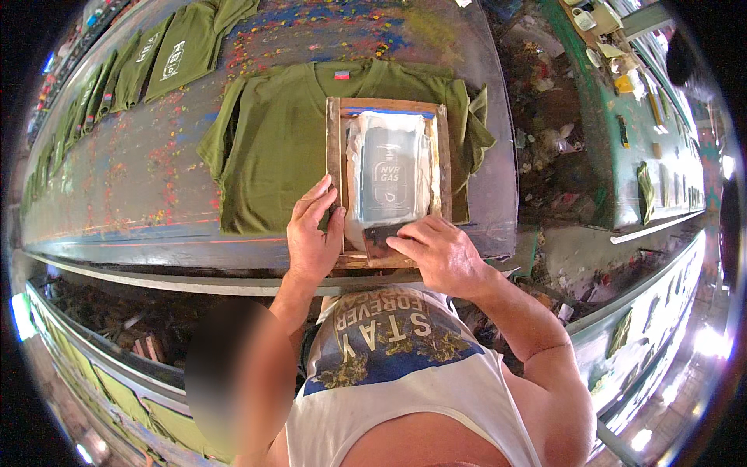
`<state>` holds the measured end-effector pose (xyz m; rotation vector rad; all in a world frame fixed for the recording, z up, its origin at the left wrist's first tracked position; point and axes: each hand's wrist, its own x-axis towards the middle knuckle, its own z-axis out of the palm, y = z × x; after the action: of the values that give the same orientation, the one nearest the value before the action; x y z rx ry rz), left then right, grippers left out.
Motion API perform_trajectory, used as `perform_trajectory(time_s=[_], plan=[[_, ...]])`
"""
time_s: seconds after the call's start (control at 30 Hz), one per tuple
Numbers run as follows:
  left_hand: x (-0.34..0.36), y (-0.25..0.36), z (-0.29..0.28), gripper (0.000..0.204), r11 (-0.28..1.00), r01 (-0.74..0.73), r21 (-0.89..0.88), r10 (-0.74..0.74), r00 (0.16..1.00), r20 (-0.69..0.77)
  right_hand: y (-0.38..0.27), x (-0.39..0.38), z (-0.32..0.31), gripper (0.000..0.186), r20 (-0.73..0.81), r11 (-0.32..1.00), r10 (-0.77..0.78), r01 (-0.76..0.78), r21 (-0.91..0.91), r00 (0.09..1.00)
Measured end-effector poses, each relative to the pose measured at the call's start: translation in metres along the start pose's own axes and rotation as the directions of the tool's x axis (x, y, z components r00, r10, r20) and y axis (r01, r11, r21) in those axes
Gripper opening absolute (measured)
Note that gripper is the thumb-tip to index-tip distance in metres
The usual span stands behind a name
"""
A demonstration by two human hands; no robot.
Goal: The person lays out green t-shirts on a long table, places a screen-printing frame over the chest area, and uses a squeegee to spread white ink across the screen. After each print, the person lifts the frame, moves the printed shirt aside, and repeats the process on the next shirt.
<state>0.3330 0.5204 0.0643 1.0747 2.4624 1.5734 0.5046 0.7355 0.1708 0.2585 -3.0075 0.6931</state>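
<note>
An olive T-shirt [264,148] lies flat on the paint-spattered table. On it sits a wooden screen-printing frame [442,148] with a grey stencil [389,171] ringed by whitish tape, bearing a pale design. My left hand [315,233] grips the frame's left side near the lower corner, fingers bent along the edge. In my right hand [443,253] is a dark squeegee [378,241], pinched at the lower end of the screen, inside the frame.
More printed olive shirts [183,54] lie in a row along the table [124,210]. Rightward, a littered gap [545,124] separates a green table [654,187] holding a mug [583,19] and small tools. Other benches stand at lower left and right.
</note>
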Motion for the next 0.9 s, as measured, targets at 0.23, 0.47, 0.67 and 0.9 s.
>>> perform_trajectory(time_s=[0.23,0.47,0.67,0.9], plan=[[-0.008,0.008,0.025,0.055,0.983,0.152,-0.1,-0.165,0.977,-0.139,0.07,0.06,-0.037,0.031,0.045,0.999,0.002,-0.004,0.038,0.999],[-0.01,0.002,0.036,0.057,0.993,0.112,-0.024,-0.114,0.976,-0.186,0.109,0.114,-0.036,0.04,-0.185,0.99,0.121,-0.132,-0.048,0.975],[-0.014,-0.004,0.038,0.062,0.998,0.052,0.038,-0.044,0.982,-0.184,0.072,0.062,-0.006,0.044,-0.198,0.992,-0.003,-0.023,-0.128,0.98],[-0.013,-0.003,0.038,0.061,0.998,0.053,0.019,-0.049,0.985,-0.165,0.0,-0.005,0.012,0.046,-0.126,0.998,0.042,-0.048,-0.048,0.991]])
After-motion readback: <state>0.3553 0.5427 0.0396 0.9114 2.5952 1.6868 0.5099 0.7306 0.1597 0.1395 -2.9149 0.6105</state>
